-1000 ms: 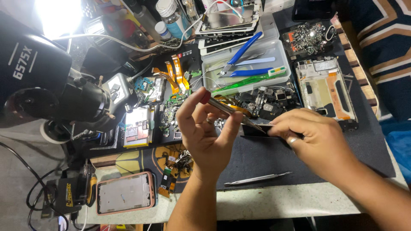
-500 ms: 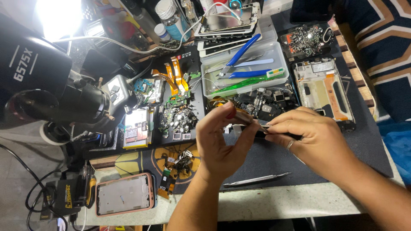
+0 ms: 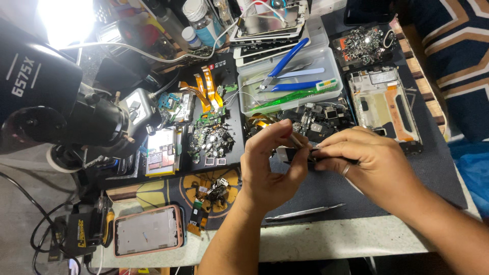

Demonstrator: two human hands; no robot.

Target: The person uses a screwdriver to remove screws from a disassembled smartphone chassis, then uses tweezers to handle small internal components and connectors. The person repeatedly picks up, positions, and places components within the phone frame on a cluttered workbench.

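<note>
A small dark part (image 3: 295,154) is held just above the dark mat (image 3: 326,186), at mid-desk, pinched from both sides so that it stays steady at working height under the person's eyes. The left hand (image 3: 270,170) closes thumb and fingers on its left end, palm turned inward; the right hand (image 3: 374,163), a ring on one finger, clamps the right end, and a thin tool tip seems to meet the part between them, though what it is cannot be told. Just below the part, on the mat's near edge, lie metal tweezers (image 3: 305,212), within easy reach. Beyond the part sits a clear tray (image 3: 326,61) with blue-handled cutters (image 3: 285,63) and a green brush (image 3: 293,98). To the part's right lies a stripped phone frame (image 3: 384,104); to its left, loose circuit pieces (image 3: 209,137), a black microscope (image 3: 56,112) and, nearer, a pink-rimmed phone (image 3: 147,230).
</note>
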